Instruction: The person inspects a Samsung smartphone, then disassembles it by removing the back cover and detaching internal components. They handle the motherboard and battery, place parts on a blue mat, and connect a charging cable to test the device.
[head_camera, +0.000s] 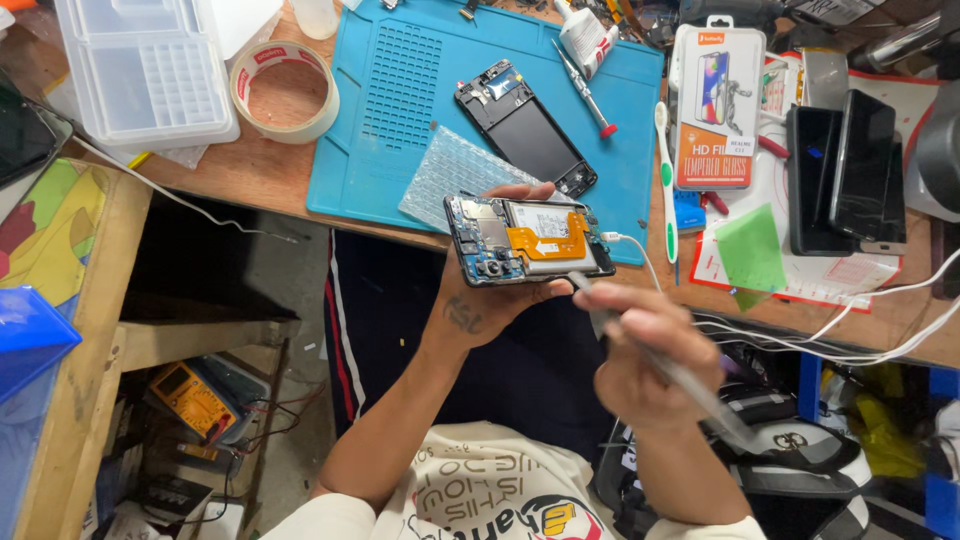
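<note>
Cluttered bench ahead, and just below the blue mat (400, 110) our left hand (480, 300) cradles the opened phone (527, 240) face-down, exposing its board, while our right hand (645, 345) pinches tweezers (660, 365) toward it.

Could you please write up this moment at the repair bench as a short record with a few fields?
Left hand: holds an opened phone, insides facing up, with a white cable plugged into its end.
Right hand: grips a slim metal tool, tip near the phone's lower edge.
Blue work mat: carries a black phone back cover, a screwdriver and a bubble-wrap piece.
Beside the mat: tape roll, clear plastic box, toothbrush, boxed screen protector.
</note>
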